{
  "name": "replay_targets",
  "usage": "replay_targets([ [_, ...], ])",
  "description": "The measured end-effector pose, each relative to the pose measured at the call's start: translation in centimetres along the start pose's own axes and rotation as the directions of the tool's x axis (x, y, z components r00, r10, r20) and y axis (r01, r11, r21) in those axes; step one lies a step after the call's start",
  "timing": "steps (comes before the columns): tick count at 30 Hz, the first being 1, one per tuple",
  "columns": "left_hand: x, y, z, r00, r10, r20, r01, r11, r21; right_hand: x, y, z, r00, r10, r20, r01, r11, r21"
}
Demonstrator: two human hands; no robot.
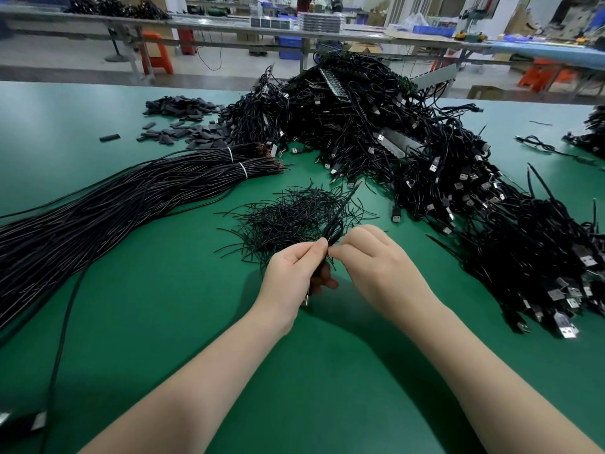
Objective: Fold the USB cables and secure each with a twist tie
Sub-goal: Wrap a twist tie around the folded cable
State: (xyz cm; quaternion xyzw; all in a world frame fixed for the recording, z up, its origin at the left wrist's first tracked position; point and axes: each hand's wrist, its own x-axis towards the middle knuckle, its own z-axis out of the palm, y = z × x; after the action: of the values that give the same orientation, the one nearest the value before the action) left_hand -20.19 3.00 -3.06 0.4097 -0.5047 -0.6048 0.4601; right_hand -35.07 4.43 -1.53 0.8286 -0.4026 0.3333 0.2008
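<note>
Now the left hand [292, 267] grips the folded cable [330, 232]; the right hand [366, 253] pinches a twist tie there, best wound tight mid-bundle.

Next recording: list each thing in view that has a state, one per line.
Left hand: grips the folded cable.
Right hand: pinches at the cable's middle.
Folded cable: held above the mat.
Twist ties: loose heap.
Straight cables: bundled, tied with white bands.
USB cable pile: tangled.

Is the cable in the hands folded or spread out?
Folded: the cable runs as a doubled bundle through the left hand.
</note>
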Motion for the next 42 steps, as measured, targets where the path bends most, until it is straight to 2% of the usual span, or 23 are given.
replay_targets([
  [4, 0.2, 0.5, -0.6, 0.996, -0.047, 0.076, 0.051, 0.998, -0.043, 0.4, 0.0, -0.4, 0.997, 0.075, 0.033, -0.077, 0.995, 0.060],
  [10, 0.7, 0.3, -1.4, 0.983, -0.091, 0.159, 0.110, 0.988, -0.112, 0.7, -0.3, -1.0, 0.991, 0.089, 0.095, -0.097, 0.992, 0.082],
  [14, 1.0, 0.4, -1.9, 0.964, -0.105, 0.242, 0.160, 0.962, -0.220, 1.0, -0.1, -1.5, 0.969, 0.187, 0.162, -0.222, 0.945, 0.240],
  [19, 0.7, 0.8, -2.0, 0.934, -0.128, 0.334, 0.229, 0.931, -0.284, 1.5, 0.1, -2.3, 0.931, 0.239, 0.276, -0.336, 0.857, 0.391],
  [22, 0.6, 0.8, -2.2, 0.906, -0.148, 0.397, 0.282, 0.910, -0.304, 1.8, 0.4, -3.0, 0.885, 0.290, 0.365, -0.452, 0.728, 0.516],
  [26, 0.6, 0.5, -2.5, 0.870, -0.148, 0.470, 0.333, 0.879, -0.341, 1.7, 0.8, -3.4, 0.832, 0.314, 0.458, -0.555, 0.504, 0.662],
  [30, 0.7, 0.2, -2.7, 0.845, -0.128, 0.520, 0.342, 0.876, -0.341, 1.3, 0.8, -3.1, 0.771, 0.300, 0.561, -0.617, 0.135, 0.775],
  [32, 0.7, 0.2, -2.5, 0.844, -0.114, 0.525, 0.326, 0.885, -0.333, 1.0, 1.0, -2.7, 0.745, 0.306, 0.592, -0.630, 0.030, 0.776],
  [36, 0.7, 0.1, -2.3, 0.873, -0.084, 0.480, 0.261, 0.913, -0.314, 0.6, 1.2, -2.1, 0.713, 0.328, 0.619, -0.628, -0.093, 0.773],
  [42, 0.6, 0.2, -2.5, 0.858, -0.059, 0.511, 0.231, 0.931, -0.282, 0.6, 1.4, -1.9, 0.689, 0.356, 0.631, -0.627, -0.144, 0.766],
])
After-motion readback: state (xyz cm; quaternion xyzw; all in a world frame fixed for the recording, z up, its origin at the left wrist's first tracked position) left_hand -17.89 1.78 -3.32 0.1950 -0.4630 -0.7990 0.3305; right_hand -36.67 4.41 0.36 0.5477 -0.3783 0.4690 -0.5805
